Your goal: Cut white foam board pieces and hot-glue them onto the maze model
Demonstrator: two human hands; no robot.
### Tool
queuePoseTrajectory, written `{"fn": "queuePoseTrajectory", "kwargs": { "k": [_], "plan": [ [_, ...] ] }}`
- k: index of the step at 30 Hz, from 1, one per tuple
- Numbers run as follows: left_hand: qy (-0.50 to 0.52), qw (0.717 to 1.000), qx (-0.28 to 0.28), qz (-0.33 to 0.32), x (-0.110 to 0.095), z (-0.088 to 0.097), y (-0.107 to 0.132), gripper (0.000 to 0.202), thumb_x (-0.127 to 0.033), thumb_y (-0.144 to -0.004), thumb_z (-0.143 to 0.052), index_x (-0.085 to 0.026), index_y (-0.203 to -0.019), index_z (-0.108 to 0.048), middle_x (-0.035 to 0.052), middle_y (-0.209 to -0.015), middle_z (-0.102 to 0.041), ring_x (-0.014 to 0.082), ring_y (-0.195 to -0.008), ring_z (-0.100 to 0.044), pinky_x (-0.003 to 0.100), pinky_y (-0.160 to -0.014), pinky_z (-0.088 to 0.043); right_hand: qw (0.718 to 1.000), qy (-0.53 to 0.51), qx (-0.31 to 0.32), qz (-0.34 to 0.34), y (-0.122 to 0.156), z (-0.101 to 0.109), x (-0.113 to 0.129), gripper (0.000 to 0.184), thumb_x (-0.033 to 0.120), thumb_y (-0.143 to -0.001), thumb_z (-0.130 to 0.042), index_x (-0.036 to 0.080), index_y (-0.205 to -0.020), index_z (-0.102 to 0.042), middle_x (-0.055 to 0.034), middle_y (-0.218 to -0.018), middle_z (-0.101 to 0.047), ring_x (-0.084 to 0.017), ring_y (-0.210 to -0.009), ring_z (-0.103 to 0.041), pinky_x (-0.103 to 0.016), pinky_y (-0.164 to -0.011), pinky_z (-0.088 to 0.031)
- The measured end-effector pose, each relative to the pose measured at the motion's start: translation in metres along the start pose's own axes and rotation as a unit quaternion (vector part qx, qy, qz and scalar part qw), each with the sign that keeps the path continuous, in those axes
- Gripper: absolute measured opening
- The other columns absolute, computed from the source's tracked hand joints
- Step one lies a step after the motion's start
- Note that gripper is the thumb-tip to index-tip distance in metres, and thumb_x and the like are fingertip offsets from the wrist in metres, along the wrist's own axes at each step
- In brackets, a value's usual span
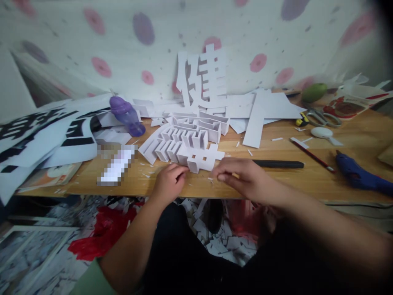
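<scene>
While the left hand [168,183] rests at the near edge of a white cut-out piece with raised walls [184,149], its fingers are loosely curled, with the thumb close to the forefinger; whether it pinches the piece cannot be told. The right hand [242,177] is half-curled just beside the piece's near right corner, fingertips bent toward the thumb, and blur hides whether anything is between them. The piece lies on the wooden surface [276,149], just beyond and between both hands. A long black tool [281,164] extends to the right from behind the right hand. Farther right of that hand are a pencil [313,155] and a blue glue gun [353,172], with scissors [325,118] beyond them. A purple bottle [130,119] stands tilted beyond the left hand, to its left, and a large white character [188,80] stands upright well beyond both hands.
</scene>
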State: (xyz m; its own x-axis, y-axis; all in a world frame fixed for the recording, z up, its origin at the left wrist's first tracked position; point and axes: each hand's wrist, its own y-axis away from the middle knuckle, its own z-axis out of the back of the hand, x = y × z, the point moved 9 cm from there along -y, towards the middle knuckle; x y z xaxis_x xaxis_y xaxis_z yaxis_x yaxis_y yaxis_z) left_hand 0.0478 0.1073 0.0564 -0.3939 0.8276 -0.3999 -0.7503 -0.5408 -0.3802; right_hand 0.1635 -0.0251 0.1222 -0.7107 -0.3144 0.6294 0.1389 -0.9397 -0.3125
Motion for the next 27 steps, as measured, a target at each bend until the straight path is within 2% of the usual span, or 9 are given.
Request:
{"fn": "queuePoseTrajectory", "kwargs": {
  "k": [2,4,7,11,14,17,19,24,27],
  "plan": [
    [-0.004,1.0,0.002,-0.002,0.0,0.0,0.001,0.027,-0.012,-0.082,-0.05,-0.015,-0.098,-0.071,0.0062,-0.086,-0.066,0.0199,-0.084,-0.061,0.033,-0.077,-0.049,0.995,0.088,0.007,-0.038,-0.025,-0.014,-0.037,0.031,0.008,-0.093,-0.045,0.017,-0.117,-0.062,-0.0078,-0.1,-0.061,-0.017,-0.092,-0.056,-0.028,-0.082,-0.044],
    [-0.008,1.0,0.003,-0.007,-0.001,0.0,0.002,0.029,-0.011,-0.082,-0.05,-0.016,-0.101,-0.071,0.0062,-0.085,-0.065,0.0199,-0.083,-0.06,0.032,-0.076,-0.049,0.987,0.15,0.023,-0.061,-0.043,-0.03,-0.062,0.039,0.006,-0.089,-0.047,0.019,-0.123,-0.061,-0.0108,-0.096,-0.06,-0.023,-0.091,-0.054,-0.033,-0.08,-0.043],
    [-0.014,1.0,0.008,-0.018,-0.002,-0.001,0.004,0.029,-0.012,-0.083,-0.049,-0.016,-0.102,-0.07,0.006,-0.083,-0.065,0.0201,-0.082,-0.06,0.033,-0.073,-0.049,0.974,0.209,0.043,-0.078,-0.054,-0.047,-0.076,0.039,0.006,-0.087,-0.049,0.02,-0.118,-0.066,-0.0125,-0.09,-0.058,-0.026,-0.089,-0.052,-0.034,-0.077,-0.042],
    [-0.007,1.0,0.001,-0.026,-0.002,0.001,0.005,0.028,-0.011,-0.083,-0.05,-0.017,-0.102,-0.071,0.0056,-0.083,-0.065,0.0195,-0.08,-0.06,0.032,-0.072,-0.049,0.973,0.211,0.079,-0.055,-0.042,-0.047,-0.064,0.037,0.002,-0.084,-0.05,0.022,-0.106,-0.071,-0.0106,-0.087,-0.057,-0.025,-0.088,-0.051,-0.035,-0.078,-0.041],
    [0.012,0.999,-0.012,-0.034,-0.002,0.004,0.006,0.025,-0.009,-0.081,-0.051,-0.017,-0.094,-0.072,0.0047,-0.078,-0.064,0.0186,-0.076,-0.06,0.031,-0.069,-0.049,0.982,0.143,0.125,-0.01,-0.025,-0.036,-0.041,0.029,0.007,-0.089,-0.049,0.025,-0.093,-0.072,-0.0045,-0.087,-0.059,-0.017,-0.084,-0.054,-0.028,-0.079,-0.042],
    [0.053,0.995,-0.055,-0.061,-0.007,0.012,0.01,0.023,-0.007,-0.08,-0.051,-0.016,-0.086,-0.071,0.0038,-0.072,-0.063,0.0166,-0.07,-0.059,0.028,-0.064,-0.048,0.99,0.075,0.118,0.005,-0.013,-0.02,-0.027,0.032,0.014,-0.098,-0.036,0.019,-0.097,-0.067,-0.0046,-0.096,-0.062,-0.012,-0.088,-0.057,-0.022,-0.079,-0.046],
    [0.074,0.988,-0.106,-0.086,-0.013,0.023,0.016,0.023,-0.005,-0.08,-0.049,-0.015,-0.088,-0.069,0.0036,-0.07,-0.062,0.0153,-0.067,-0.058,0.027,-0.062,-0.047,0.994,0.062,0.093,0.003,-0.009,-0.018,-0.027,0.032,0.016,-0.098,-0.034,0.015,-0.106,-0.065,-0.0085,-0.106,-0.062,-0.015,-0.096,-0.058,-0.026,-0.085,-0.048],
    [0.026,0.967,-0.221,-0.123,-0.02,0.053,0.042,0.023,-0.006,-0.08,-0.052,-0.016,-0.096,-0.066,0.0049,-0.076,-0.061,0.0172,-0.073,-0.057,0.03,-0.068,-0.048,0.981,0.152,0.123,0.002,0.017,-0.061,-0.03,0.044,0.019,-0.093,-0.048,0.018,-0.137,-0.049,-0.0099,-0.141,-0.043,-0.028,-0.128,-0.043,-0.045,-0.106,-0.039],
    [-0.075,0.962,-0.264,-0.011,0.015,0.072,0.053,0.019,-0.013,-0.083,-0.052,-0.016,-0.096,-0.066,0.0097,-0.09,-0.063,0.0229,-0.087,-0.058,0.039,-0.081,-0.049,0.986,0.117,0.115,0.011,0.04,-0.07,-0.022,0.048,0.023,-0.089,-0.056,0.028,-0.136,-0.051,-0.0042,-0.138,-0.048,-0.027,-0.122,-0.05,-0.04,-0.102,-0.045]
  ]
}}
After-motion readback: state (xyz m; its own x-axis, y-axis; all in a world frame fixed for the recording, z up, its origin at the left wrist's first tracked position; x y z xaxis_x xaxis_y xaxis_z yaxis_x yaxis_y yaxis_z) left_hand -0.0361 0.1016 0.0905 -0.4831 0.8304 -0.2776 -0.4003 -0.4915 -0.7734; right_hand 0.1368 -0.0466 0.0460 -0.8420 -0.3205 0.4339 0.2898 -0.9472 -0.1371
